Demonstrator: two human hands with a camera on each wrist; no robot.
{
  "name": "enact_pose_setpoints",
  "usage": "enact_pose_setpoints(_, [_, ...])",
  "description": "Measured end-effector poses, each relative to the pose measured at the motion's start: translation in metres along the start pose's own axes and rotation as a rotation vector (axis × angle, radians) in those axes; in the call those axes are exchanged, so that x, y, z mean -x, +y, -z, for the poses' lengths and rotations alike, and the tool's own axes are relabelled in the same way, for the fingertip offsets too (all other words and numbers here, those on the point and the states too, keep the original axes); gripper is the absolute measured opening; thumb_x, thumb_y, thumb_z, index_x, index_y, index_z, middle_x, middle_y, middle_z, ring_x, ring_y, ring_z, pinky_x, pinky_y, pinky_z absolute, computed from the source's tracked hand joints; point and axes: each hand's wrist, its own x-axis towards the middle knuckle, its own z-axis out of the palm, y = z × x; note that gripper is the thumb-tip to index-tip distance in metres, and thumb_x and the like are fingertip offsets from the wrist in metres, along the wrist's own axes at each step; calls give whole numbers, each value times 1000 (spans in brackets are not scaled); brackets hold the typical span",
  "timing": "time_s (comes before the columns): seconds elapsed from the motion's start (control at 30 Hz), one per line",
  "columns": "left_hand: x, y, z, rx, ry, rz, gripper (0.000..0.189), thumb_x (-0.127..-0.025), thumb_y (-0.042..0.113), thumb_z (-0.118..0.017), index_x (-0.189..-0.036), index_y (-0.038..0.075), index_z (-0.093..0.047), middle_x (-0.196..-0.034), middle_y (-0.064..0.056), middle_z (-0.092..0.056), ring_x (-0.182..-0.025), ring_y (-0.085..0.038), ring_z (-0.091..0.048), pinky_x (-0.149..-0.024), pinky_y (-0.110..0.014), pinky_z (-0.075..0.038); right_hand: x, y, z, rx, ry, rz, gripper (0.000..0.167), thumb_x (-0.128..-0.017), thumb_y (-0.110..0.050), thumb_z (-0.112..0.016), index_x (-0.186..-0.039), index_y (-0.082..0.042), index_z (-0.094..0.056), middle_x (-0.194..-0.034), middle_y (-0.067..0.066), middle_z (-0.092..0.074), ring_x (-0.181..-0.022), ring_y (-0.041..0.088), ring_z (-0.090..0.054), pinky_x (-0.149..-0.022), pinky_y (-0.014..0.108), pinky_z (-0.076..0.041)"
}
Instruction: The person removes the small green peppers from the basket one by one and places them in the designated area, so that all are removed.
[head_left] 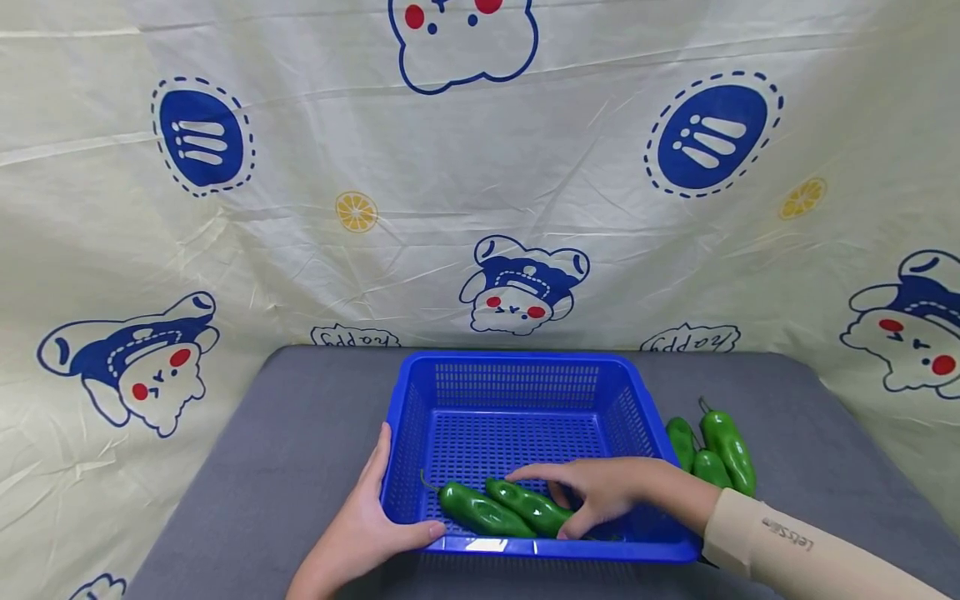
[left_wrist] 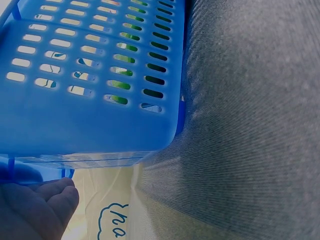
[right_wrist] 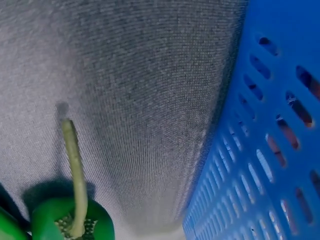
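A blue plastic basket (head_left: 517,546) with slotted walls stands on the grey table. Inside it, along the front wall, lie two long green peppers, the left one (head_left: 480,510) with a thin curved stem. My left hand (head_left: 363,521) holds the basket's front left corner, thumb over the front rim and fingers along the left side. Reaching over the right wall, my right hand (head_left: 600,492) holds the other green pepper (head_left: 528,504), index finger at its far end and thumb near the front rim. The hand covers part of this pepper.
Right of the basket, several more green peppers (head_left: 727,450) lie together on the grey table cover (head_left: 315,433). One stem (right_wrist: 75,175) points up in the right wrist view. Behind the table hangs a pale cloth (head_left: 420,275) with cartoon prints.
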Motion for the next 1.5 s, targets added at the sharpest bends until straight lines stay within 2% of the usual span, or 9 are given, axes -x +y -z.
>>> enact_pose_setpoints(0.23, [0, 1, 0, 10, -5, 13, 135, -70, 26, -90, -159, 27, 11, -168, -10, 6, -153, -38, -1, -118, -66, -11, 1, 0, -2, -16, -49, -24, 80, -88, -29, -71, -149, -53, -26, -95, -9, -57, -83, 3, -54, -71, 22, -46])
enact_pose_setpoints(0.4, [0, 2, 0, 9, -6, 26, 134, -71, 26, -90, -159, 27, 11, -168, -10, 6, -153, -39, -2, -118, -67, -12, 1, -2, -3, -11, -70, -16, 78, -89, -26, -68, -150, -50, -26, -110, -12, -55, -91, 2, -54, -81, 23, -46])
enact_pose_setpoints(0.6, [1, 3, 0, -16, -4, 30, 134, -70, 28, -90, -160, 27, 10, -168, -10, 5, -153, -39, -2, -118, -67, -12, 3, -5, -3, 14, -31, -59, 80, -87, -24, -68, -150, -52, -26, -123, -14, -53, -97, 2, -54, -85, 25, -46])
enact_pose_setpoints(0.67, [1, 3, 0, -19, -5, 29, 134, -70, 28, -90, -160, 27, 10, -168, -10, 5, -153, -39, -2, -118, -66, -13, 4, -5, -2, 24, -1, -84, 82, -87, -23, -68, -150, -54, -26, -123, -13, -54, -94, 3, -55, -82, 25, -47])
enact_pose_setpoints(0.8, [1, 3, 0, -10, -8, 27, 134, -70, 28, -90, -159, 28, 10, -168, -9, 5, -153, -38, -1, -118, -66, -13, 6, -5, -1, 100, 100, -125, 82, -89, -22, -67, -151, -55, -23, -130, -10, -56, -91, 5, -56, -78, 28, -48])
enact_pose_setpoints(1.0, [1, 3, 0, -36, -8, 27, 133, -70, 30, -90, -159, 29, 10, -169, -8, 4, -153, -38, -1, -118, -68, -12, 11, -6, 3, 253, 344, -193, 85, -91, -23, -64, -154, -52, -16, -139, -3, -56, -83, 9, -54, -65, 29, -44])
enact_pose_setpoints(1.13, [1, 3, 0, -50, -4, 27, 134, -70, 30, -90, -159, 28, 10, -169, -8, 4, -153, -38, -1, -118, -68, -13, 21, -11, 11, 302, 545, -217, 86, -89, -24, -64, -156, -49, -15, -112, -5, -62, -72, 9, -51, -57, 27, -42])
enact_pose_setpoints(1.27, [1, 4, 0, -55, 0, 34, 134, -70, 32, -90, -160, 27, 9, -168, -9, 4, -153, -37, -2, -118, -67, -13, 35, -16, 18, 356, 716, -242, 87, -86, -27, -64, -157, -46, -16, -88, -7, -57, -62, 7, -47, -51, 25, -41])
enact_pose_setpoints(1.5, [1, 4, -1, -72, 6, 26, 135, -69, 33, -90, -160, 25, 8, -168, -9, 3, -153, -37, -2, -119, -65, -13, 67, -11, 18, 390, 836, -324, 90, -87, -26, -64, -158, -42, -12, -58, -8, -41, -45, 8, -33, -42, 24, -31])
